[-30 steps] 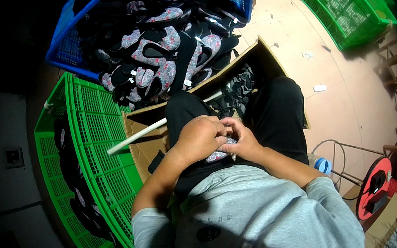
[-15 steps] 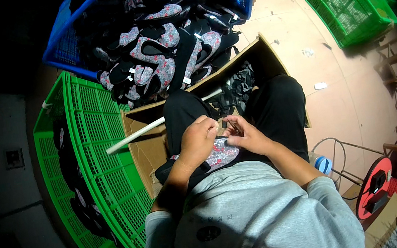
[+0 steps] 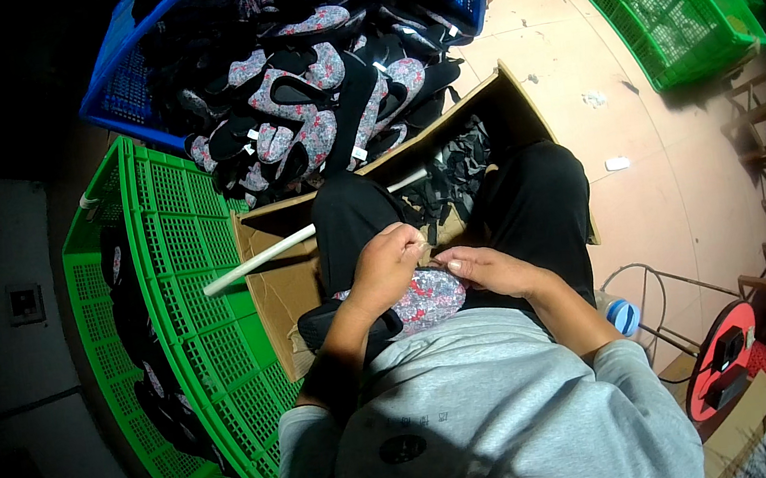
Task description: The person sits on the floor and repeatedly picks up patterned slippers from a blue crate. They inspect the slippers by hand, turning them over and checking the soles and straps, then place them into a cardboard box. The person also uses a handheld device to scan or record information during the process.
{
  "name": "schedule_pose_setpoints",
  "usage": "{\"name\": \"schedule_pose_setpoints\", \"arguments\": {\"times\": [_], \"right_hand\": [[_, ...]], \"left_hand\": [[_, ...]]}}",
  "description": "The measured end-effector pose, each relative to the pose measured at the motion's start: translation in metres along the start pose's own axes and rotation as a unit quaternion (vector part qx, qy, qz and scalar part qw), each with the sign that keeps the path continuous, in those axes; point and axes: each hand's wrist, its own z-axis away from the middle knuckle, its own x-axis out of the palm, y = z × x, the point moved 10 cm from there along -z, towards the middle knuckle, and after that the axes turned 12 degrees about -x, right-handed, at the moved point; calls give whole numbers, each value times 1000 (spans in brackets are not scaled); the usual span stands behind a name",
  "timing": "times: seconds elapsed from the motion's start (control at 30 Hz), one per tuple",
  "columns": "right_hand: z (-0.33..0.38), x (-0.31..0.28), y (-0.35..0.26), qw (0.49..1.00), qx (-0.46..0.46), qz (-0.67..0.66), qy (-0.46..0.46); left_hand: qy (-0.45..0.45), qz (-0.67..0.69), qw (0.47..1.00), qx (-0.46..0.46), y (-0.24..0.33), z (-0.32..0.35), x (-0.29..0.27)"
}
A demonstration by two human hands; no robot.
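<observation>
Green crate [image 3: 183,265] far left, white tube [image 3: 260,260] lying across the cardboard box [image 3: 283,291]. Left hand [image 3: 385,268] fingers curled, pinching the top edge of a floral shoe upper [image 3: 424,296] resting on the lap. Right hand [image 3: 491,268] just beside, fingertips pinched on the same edge. Red spool [image 3: 718,359] far right.

Hands [image 3: 440,265] hemmed in at lap: cardboard box [image 3: 283,291] w/ white pipe [image 3: 260,262] ahead-left, green crate [image 3: 193,341] left, heaped blue crate [image 3: 302,66] beyond. Open floor [image 3: 648,194] to right; red spool [image 3: 723,359] low-right.
</observation>
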Motion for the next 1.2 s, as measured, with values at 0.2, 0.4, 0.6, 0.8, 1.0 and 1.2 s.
{"name": "schedule_pose_setpoints", "arguments": {"times": [0.2,0.4,0.6,0.8,1.0,1.2], "right_hand": [[-3,-2,11,999,15,-30,11],[-7,0,20,998,3,-56,7],[-9,-2,25,998,-11,-65,21],[-11,-3,29,996,-4,-83,31],[-12,-3,28,997,-8,-70,26],[-1,-8,26,986,92,-118,68]], "left_hand": [[-15,-6,1000,3,-2,-2,5],[-28,11,999,-11,0,-3,8],[-27,9,1000,-5,-3,-4,11],[-31,6,999,-14,-6,-5,12],[-29,10,999,-24,-5,-6,11],[116,-17,992,-48,-12,-7,-13]]}}
